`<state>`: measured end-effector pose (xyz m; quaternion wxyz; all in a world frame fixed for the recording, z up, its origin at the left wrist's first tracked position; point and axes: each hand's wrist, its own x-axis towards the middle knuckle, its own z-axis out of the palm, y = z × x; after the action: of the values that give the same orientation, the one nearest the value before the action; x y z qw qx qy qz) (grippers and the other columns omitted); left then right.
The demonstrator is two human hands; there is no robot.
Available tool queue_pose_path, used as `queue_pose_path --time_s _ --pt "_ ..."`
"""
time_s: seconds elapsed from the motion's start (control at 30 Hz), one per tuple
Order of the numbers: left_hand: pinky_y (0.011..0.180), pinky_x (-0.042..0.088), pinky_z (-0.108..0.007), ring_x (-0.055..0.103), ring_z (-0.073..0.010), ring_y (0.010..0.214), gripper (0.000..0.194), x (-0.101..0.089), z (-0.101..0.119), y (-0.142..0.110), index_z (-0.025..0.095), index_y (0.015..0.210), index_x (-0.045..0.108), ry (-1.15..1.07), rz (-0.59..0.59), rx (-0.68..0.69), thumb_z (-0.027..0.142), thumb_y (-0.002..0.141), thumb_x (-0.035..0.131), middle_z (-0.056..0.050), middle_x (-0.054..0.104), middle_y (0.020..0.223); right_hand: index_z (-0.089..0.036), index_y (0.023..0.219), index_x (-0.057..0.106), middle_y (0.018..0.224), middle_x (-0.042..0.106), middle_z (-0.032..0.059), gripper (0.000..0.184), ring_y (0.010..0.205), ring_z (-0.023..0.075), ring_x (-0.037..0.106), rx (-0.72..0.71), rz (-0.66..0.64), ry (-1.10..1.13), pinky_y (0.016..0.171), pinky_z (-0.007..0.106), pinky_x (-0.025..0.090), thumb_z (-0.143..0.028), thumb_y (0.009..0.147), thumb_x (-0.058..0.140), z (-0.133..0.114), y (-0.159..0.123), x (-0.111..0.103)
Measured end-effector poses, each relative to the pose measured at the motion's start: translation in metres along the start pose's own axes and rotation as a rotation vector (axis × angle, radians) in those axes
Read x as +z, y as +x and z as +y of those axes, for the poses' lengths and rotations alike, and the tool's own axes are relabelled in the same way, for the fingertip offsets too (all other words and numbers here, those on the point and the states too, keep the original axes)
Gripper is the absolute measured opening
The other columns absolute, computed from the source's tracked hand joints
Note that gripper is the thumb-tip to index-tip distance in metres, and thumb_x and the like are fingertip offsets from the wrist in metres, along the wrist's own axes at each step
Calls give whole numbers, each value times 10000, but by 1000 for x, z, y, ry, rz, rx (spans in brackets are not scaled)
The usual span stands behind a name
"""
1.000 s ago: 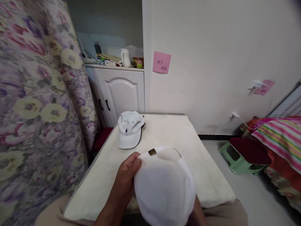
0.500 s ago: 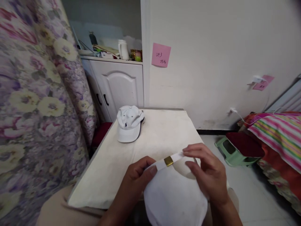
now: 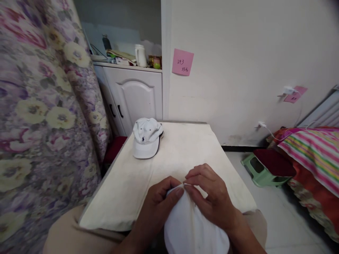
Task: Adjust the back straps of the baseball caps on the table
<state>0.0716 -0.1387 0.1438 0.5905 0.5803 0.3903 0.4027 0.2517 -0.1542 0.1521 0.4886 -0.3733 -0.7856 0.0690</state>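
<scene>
Close to my body, over the table's near edge, is a white cap with its back strap side up. My left hand pinches the cap at its upper edge, thumb on the outside. The fingertips of my right hand close on the same edge just to the right, almost meeting the left thumb. Between the two hands the strap and its gold buckle are hidden. Farther off on the left of the table, a second white cap with a small dark logo and dark brim edging lies with its brim toward me.
A cream cloth covers the table. Left of it hangs a floral curtain, behind it stands a white cabinet. To the right are a green stool and a bed with a striped cover.
My right hand has moved left, close to my left hand. The strap and buckle, stretched out in view before, are now covered, and the cap's back is drawn together.
</scene>
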Motion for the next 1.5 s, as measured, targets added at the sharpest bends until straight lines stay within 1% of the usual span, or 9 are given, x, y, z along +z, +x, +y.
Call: queue_pose_path --time_s 0.33,0.63,0.73,0.83,0.97,1.1,1.2,1.3,1.5 --pt "499 281 -207 384 -95 543 381 -8 -5 -2 177 732 548 4 -25 -65 529 859 620 43 481 604 -202 804 581 858 581 23 174 805 169 562 380 283 369 718 308 433 -239 967 530 0 -4 -7" --pt "584 347 -220 485 -123 656 274 -12 11 0 165 827 679 121 -295 -16 438 843 671 7 599 729 -205 856 635 896 645 27 104 851 165 610 278 127 461 760 304 463 -211 944 580 -14 2 -5" --pt "545 321 -209 449 -103 600 254 -12 10 -2 170 808 675 59 -270 -56 420 847 670 23 571 688 -207 940 655 979 668 44 103 934 181 625 244 32 489 827 324 474 -242 957 559 -13 4 -8" --pt "522 313 -200 439 -93 567 239 -12 7 -4 169 780 666 -20 -240 -96 401 816 708 27 563 665 -207 1024 672 1044 673 56 193 997 189 621 307 -86 459 875 333 465 -270 988 493 -8 2 -11" --pt "508 310 -187 454 -86 549 266 -13 4 -6 167 802 680 -112 -252 -132 426 785 738 19 574 658 -204 926 688 856 675 8 97 789 146 615 526 -221 502 687 256 455 -275 912 623 -1 -5 -10" --pt "488 301 -179 437 -78 526 280 -15 3 -5 166 770 684 -162 -279 -99 438 779 749 22 550 623 -194 877 681 767 640 -12 92 695 119 560 676 -90 573 609 224 414 -283 854 690 13 -11 -6" --pt "477 300 -173 426 -76 533 290 -18 2 -4 167 758 684 -169 -227 -58 447 773 758 21 545 632 -191 901 684 703 606 -25 146 616 98 507 744 100 641 558 211 380 -317 837 718 33 -16 -7" --pt "471 307 -169 436 -76 532 315 -20 2 -3 166 762 687 -206 -150 -58 466 745 782 17 558 638 -202 1011 680 653 587 -39 245 570 94 488 758 247 881 609 225 430 -363 833 732 53 -25 -13" --pt "422 293 -162 414 -56 441 354 -16 9 1 149 692 635 -396 -38 -120 442 681 834 30 548 560 -167 1200 668 912 728 78 573 775 178 662 833 82 1265 705 276 512 -548 779 742 77 -56 -9"
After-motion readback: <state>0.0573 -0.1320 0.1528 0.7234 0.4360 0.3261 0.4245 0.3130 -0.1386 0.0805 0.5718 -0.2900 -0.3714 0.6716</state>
